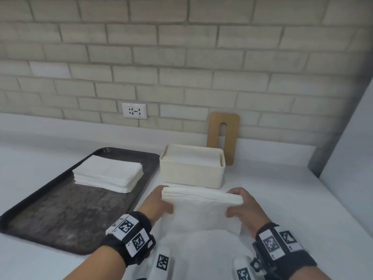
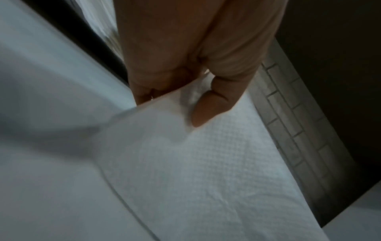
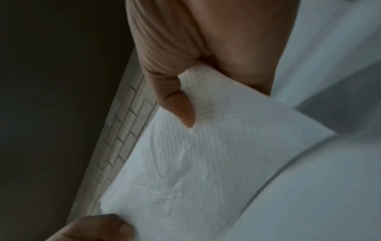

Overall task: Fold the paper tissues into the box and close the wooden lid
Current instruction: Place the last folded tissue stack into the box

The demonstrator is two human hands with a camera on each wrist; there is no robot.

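A folded bundle of white paper tissues (image 1: 201, 207) is held above the counter, just in front of the cream box (image 1: 191, 174). My left hand (image 1: 159, 205) grips its left end, thumb on the near face (image 2: 208, 107). My right hand (image 1: 242, 207) grips its right end the same way, thumb on the textured tissue (image 3: 183, 109). The box stands open and holds white tissues close to its rim. The wooden lid (image 1: 223, 136), with a slot in it, leans upright against the brick wall behind the box. A further stack of tissues (image 1: 109, 172) lies on the dark tray (image 1: 60, 215).
The tray fills the left of the white counter (image 1: 292, 199). A wall socket (image 1: 134, 110) sits in the brick wall behind. A white side panel (image 1: 351, 150) rises at the right edge.
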